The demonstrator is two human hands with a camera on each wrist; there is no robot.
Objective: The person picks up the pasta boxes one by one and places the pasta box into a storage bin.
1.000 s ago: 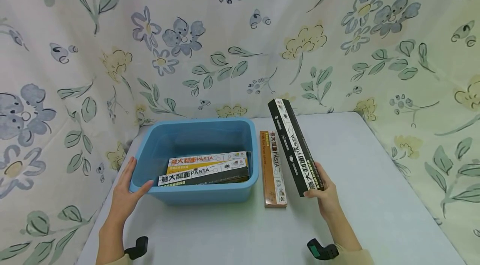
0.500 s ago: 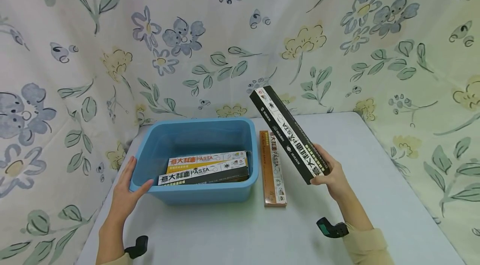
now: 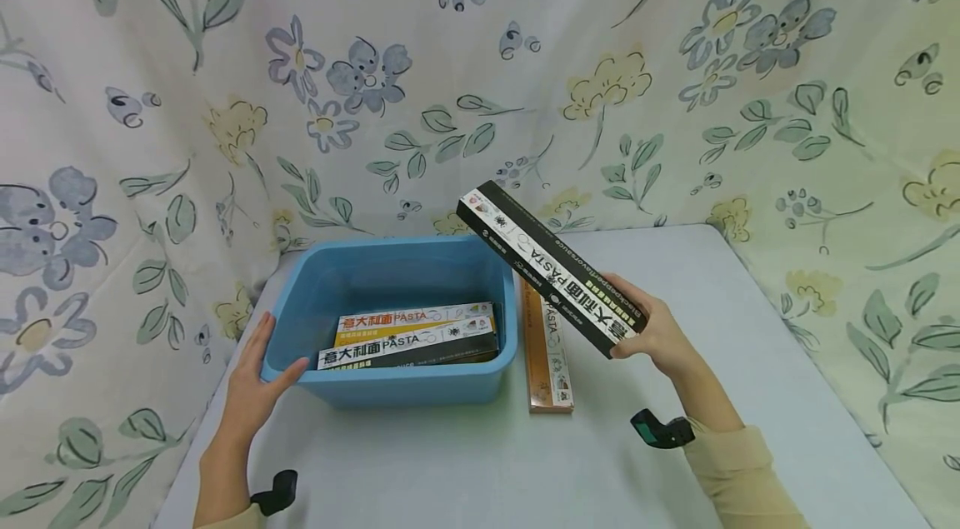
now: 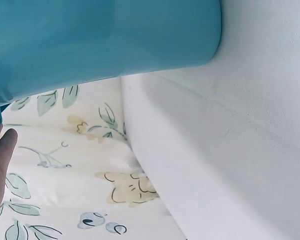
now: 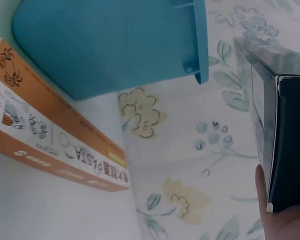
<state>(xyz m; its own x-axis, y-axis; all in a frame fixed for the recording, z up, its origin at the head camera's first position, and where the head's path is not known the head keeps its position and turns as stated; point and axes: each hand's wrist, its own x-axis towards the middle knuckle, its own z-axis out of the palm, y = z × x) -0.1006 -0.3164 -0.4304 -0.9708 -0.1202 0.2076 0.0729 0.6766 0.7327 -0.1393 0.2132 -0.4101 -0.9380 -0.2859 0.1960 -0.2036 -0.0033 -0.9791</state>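
Note:
In the head view my right hand [image 3: 651, 327] grips the near end of a black pasta box [image 3: 551, 266]. The box is tilted, its far end raised over the right rim of the blue plastic bin [image 3: 420, 389]. My left hand [image 3: 255, 379] rests on the bin's front left corner, fingers fairly straight along the side and thumb on the front rim. Inside the bin lie a yellow-orange pasta box [image 3: 412, 316] and another black pasta box [image 3: 420, 346]. An orange-brown pasta box [image 3: 549, 362] lies on the table right of the bin, its far part hidden behind the held box.
The white table [image 3: 420, 471] carries the bin and the orange-brown box. A floral curtain [image 3: 465, 79] hangs right behind the table and along its left side. The bin's walls stand well above the tabletop.
The black box in my right hand has swung left, from beyond the orange-brown box to over the bin's right rim, and tilts more sideways. My left hand and the bin stay put.

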